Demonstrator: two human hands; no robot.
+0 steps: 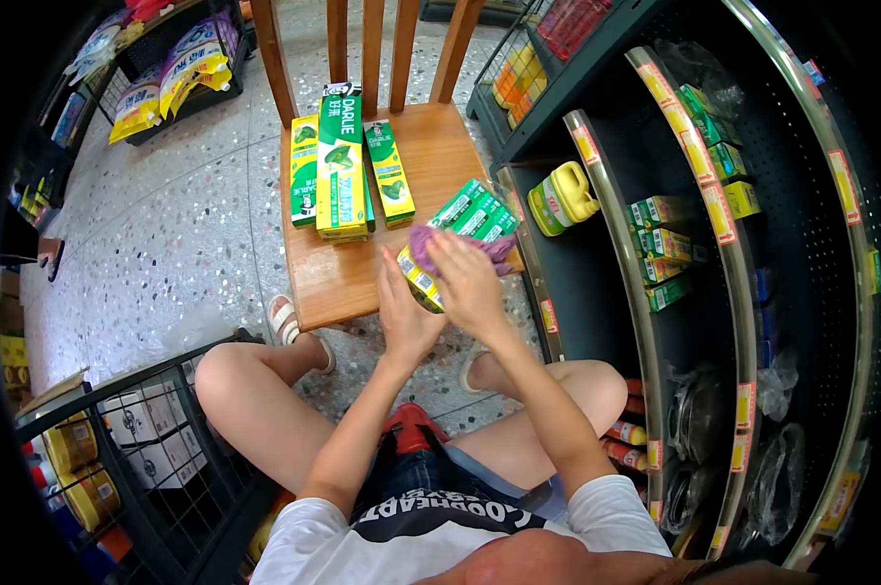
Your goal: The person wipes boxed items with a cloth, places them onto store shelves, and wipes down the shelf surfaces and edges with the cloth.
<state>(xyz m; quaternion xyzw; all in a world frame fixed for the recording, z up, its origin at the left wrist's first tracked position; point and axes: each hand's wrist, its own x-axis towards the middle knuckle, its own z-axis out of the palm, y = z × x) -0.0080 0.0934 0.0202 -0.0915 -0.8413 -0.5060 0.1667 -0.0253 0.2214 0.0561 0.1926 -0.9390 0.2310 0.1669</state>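
My left hand grips the near end of a green-and-yellow stack of toothpaste boxes, tilted over the right front of a wooden chair. With my right hand I press a purple cloth onto the top of these boxes; part of the cloth is hidden under my fingers. On the chair seat, a long Darlie toothpaste box lies on top of other boxes. Beside it are a toothpaste box on the left and another toothpaste box on the right.
Dark shelves with price strips rise close on my right, holding a yellow jug and small boxes. A wire rack stands by my left knee. Yellow bags sit on a far-left rack above the speckled floor.
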